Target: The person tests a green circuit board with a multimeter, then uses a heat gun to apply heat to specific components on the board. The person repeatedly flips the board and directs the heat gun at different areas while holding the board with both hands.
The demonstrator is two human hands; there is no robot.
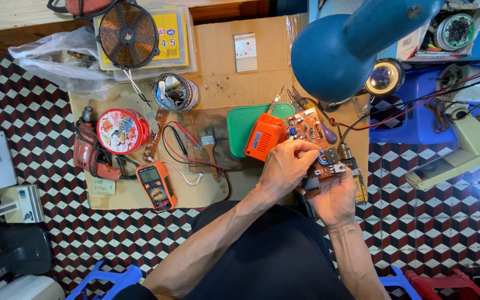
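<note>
An electronics repair workshop: multimeter (155, 185), drill (90, 153), copper coil (128, 34) and circuit board (310, 133) on cardboard.

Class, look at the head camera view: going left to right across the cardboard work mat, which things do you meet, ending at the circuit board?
Red power drill → round red tin → orange multimeter → small paintbrush → orange plastic box → left hand → orange-brown circuit board, gripped from below by the right hand.

Both forearms are bare to the elbow and beyond, with no sleeve in view on either. The left hand (285, 165) and right hand (334, 200) wear no gloves, rings or watch that can be made out. Dark, plain black clothing covers the lap near the bottom edge
</note>
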